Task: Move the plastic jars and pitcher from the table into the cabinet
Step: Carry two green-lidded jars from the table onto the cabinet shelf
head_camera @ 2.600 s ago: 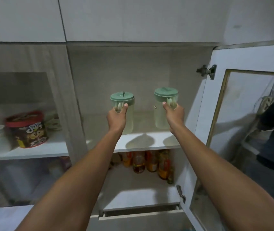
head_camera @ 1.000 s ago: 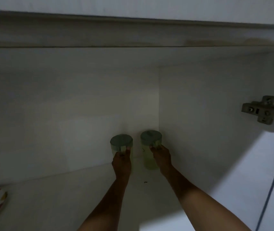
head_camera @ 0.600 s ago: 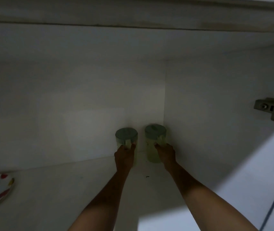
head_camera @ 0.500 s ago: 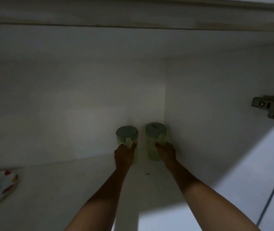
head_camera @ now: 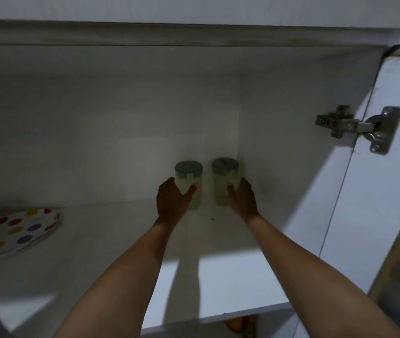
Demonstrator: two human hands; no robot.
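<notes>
Two pale green plastic jars with darker green lids stand upright side by side on the cabinet shelf [head_camera: 121, 240], in its dim back right corner. My left hand [head_camera: 172, 201] wraps the lower body of the left jar [head_camera: 189, 174], thumb on the right side. My right hand [head_camera: 242, 198] wraps the body of the right jar [head_camera: 223, 176], which stands close to the side wall. A narrow gap separates the two jars. No pitcher and no table are in view.
A white plate with coloured dots [head_camera: 16, 230] lies on the same shelf at the far left. The cabinet door [head_camera: 376, 191] hangs open at the right on a metal hinge [head_camera: 355, 126]. Bottles show faintly below the shelf's front edge.
The jars went from in front of the cabinet to the shelf's back corner. In the last half second my hands slid from the lids down onto the jar bodies.
</notes>
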